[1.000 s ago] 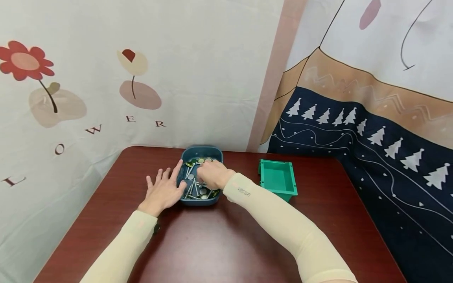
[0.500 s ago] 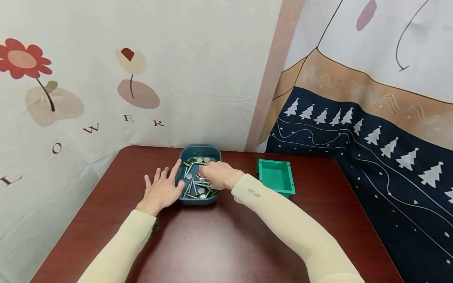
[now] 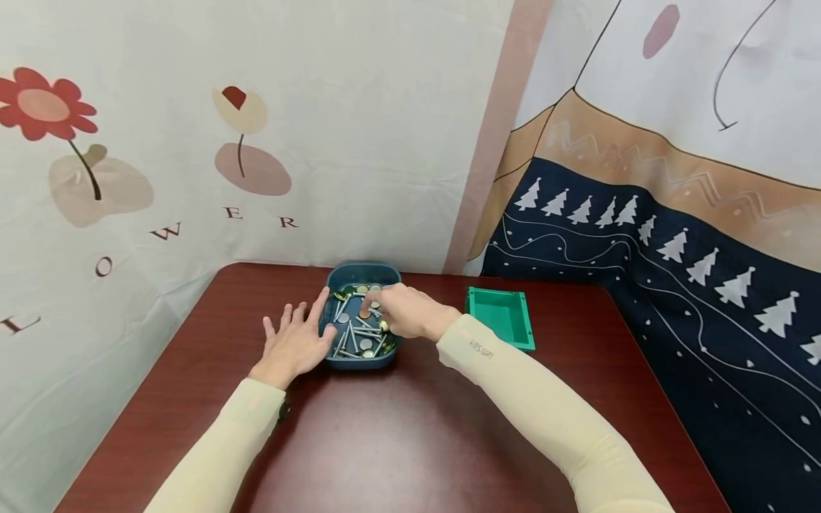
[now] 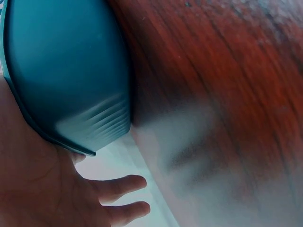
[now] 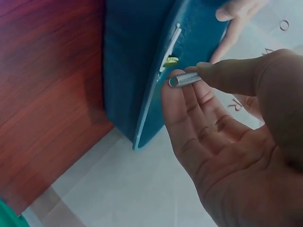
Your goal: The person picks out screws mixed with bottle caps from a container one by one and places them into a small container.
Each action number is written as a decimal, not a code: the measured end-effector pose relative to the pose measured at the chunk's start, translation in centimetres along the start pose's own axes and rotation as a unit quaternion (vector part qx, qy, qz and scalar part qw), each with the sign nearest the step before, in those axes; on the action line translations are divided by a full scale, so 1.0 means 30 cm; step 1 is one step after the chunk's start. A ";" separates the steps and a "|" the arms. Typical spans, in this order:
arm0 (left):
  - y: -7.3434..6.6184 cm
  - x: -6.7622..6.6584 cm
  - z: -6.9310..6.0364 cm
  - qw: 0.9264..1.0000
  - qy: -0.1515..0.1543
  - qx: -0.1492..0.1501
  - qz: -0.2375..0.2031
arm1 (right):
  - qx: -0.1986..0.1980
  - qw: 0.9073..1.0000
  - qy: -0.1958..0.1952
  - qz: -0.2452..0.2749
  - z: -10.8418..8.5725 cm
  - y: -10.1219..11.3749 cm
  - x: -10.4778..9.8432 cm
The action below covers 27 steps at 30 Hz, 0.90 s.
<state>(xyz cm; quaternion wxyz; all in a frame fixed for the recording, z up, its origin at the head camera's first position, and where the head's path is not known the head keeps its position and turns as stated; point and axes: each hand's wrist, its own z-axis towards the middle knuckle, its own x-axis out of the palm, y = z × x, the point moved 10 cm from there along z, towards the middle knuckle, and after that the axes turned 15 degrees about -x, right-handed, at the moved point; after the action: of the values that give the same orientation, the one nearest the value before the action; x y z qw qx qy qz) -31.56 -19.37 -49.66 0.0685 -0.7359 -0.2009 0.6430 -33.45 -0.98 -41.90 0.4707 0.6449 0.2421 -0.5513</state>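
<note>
A dark blue bin (image 3: 363, 364) near the far table edge holds long silver screw-like rods (image 3: 367, 330), round discs (image 3: 343, 318) and a few yellow pieces. My left hand (image 3: 291, 350), fingers spread, rests against the bin's left rim. In the left wrist view, the palm lies along the bin wall (image 4: 71, 71). Over the bin's right side is my right hand (image 3: 413, 311). Its thumb and fingers pinch a short silver ribbed cylinder (image 5: 185, 79) with a hollow-looking end in the right wrist view. The cylinder's exact kind is unclear.
A green rectangular box (image 3: 503, 319) stands to the right of the bin, partly behind the right forearm. Both sit on a reddish-brown table (image 3: 385, 442). A printed cloth (image 3: 359, 142) hangs behind the table.
My right hand has drawn back rightward from the bin's middle, uncovering more of the rods and discs. My left hand keeps its place at the rim.
</note>
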 end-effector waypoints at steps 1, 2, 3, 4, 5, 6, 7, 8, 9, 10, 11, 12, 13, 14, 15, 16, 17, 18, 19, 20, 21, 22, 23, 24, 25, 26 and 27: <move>-0.001 0.002 -0.001 1.000 0.002 0.000 -0.001 | -0.002 1.000 -0.004 0.008 -0.005 -0.002 -0.005; -0.002 0.003 -0.002 1.000 0.003 0.000 -0.002 | -0.003 1.000 -0.008 0.013 -0.010 -0.005 -0.011; -0.003 0.006 -0.002 1.000 0.003 0.000 -0.002 | -0.006 1.000 -0.012 0.017 -0.015 -0.008 -0.015; -0.005 0.006 -0.003 1.000 0.003 0.001 -0.002 | -0.007 1.000 -0.015 0.020 -0.020 -0.013 -0.019; -0.007 0.007 -0.004 1.000 0.003 0.001 -0.002 | -0.008 1.000 -0.018 0.022 -0.026 -0.017 -0.023; -0.007 0.009 -0.004 1.000 0.003 0.001 -0.002 | -0.007 0.999 -0.020 0.025 -0.034 -0.021 -0.028; -0.007 0.009 -0.006 1.000 0.004 0.001 -0.003 | -0.005 0.999 -0.022 0.027 -0.042 -0.027 -0.031; -0.007 0.010 -0.007 1.000 0.004 0.001 -0.002 | -0.004 0.999 -0.025 0.031 -0.050 -0.031 -0.035; -0.007 0.011 -0.008 1.000 0.004 0.001 -0.002 | -0.001 0.999 -0.026 0.034 -0.059 -0.037 -0.037; -0.007 0.012 -0.009 1.000 0.003 0.001 -0.002 | 0.003 0.999 -0.028 0.036 -0.067 -0.044 -0.041; -0.007 0.012 -0.010 1.000 0.004 0.001 -0.002 | 0.009 0.999 -0.030 0.036 -0.077 -0.050 -0.045; -0.006 0.012 -0.011 1.000 0.004 0.001 -0.002 | 0.013 0.999 -0.031 0.037 -0.085 -0.059 -0.047; -0.005 0.012 -0.013 1.000 0.003 0.000 -0.002 | 0.017 0.999 -0.032 0.036 -0.093 -0.068 -0.049; -0.005 0.012 -0.012 1.000 0.002 0.000 -0.003 | 0.020 0.999 -0.033 0.038 -0.101 -0.076 -0.052; -0.005 0.011 -0.012 1.000 0.002 -0.001 -0.003 | 0.024 0.998 -0.035 0.038 -0.109 -0.085 -0.056; -0.005 0.011 -0.012 1.000 0.002 -0.001 -0.003 | 0.027 0.998 -0.039 0.040 -0.116 -0.093 -0.061; -0.004 0.010 -0.013 1.000 0.002 -0.001 -0.003 | 0.032 0.998 -0.041 0.043 -0.125 -0.101 -0.064; -0.003 0.010 -0.013 1.000 0.002 -0.001 -0.003 | 0.036 0.997 -0.044 0.048 -0.134 -0.109 -0.068; -0.003 0.009 -0.013 1.000 0.003 -0.001 -0.004 | 0.042 0.997 -0.047 0.053 -0.144 -0.117 -0.073; -0.003 0.008 -0.013 1.000 0.003 -0.001 -0.004 | 0.047 0.996 -0.049 0.058 -0.153 -0.124 -0.077; -0.003 0.007 -0.012 1.000 0.003 -0.001 -0.005 | 0.053 0.995 -0.052 0.062 -0.162 -0.133 -0.082; -0.004 0.005 -0.011 1.000 0.003 -0.001 -0.005 | 0.058 0.995 -0.054 0.065 -0.171 -0.141 -0.086; -0.004 0.003 -0.010 1.000 0.002 -0.001 -0.006 | 0.062 0.994 -0.056 0.067 -0.181 -0.150 -0.090; -0.005 0.002 -0.009 1.000 0.002 -0.001 -0.006 | 0.067 0.994 -0.058 0.068 -0.189 -0.157 -0.095; -0.005 0.000 -0.008 1.000 0.001 -0.002 -0.007 | 0.072 0.993 -0.060 0.069 -0.197 -0.165 -0.099; -0.006 -0.002 -0.007 1.000 0.000 -0.002 -0.008 | 0.075 0.993 -0.062 0.070 -0.204 -0.172 -0.103; -0.006 -0.004 -0.007 1.000 0.000 -0.002 -0.008 | 0.080 0.992 -0.063 0.072 -0.212 -0.178 -0.108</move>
<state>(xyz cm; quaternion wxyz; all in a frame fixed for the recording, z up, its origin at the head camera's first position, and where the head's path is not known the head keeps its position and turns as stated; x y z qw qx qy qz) -31.41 -19.22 -49.45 0.0716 -0.7346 -0.2081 0.6419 -35.71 7.60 -41.00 0.4704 0.6598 0.1202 -0.5735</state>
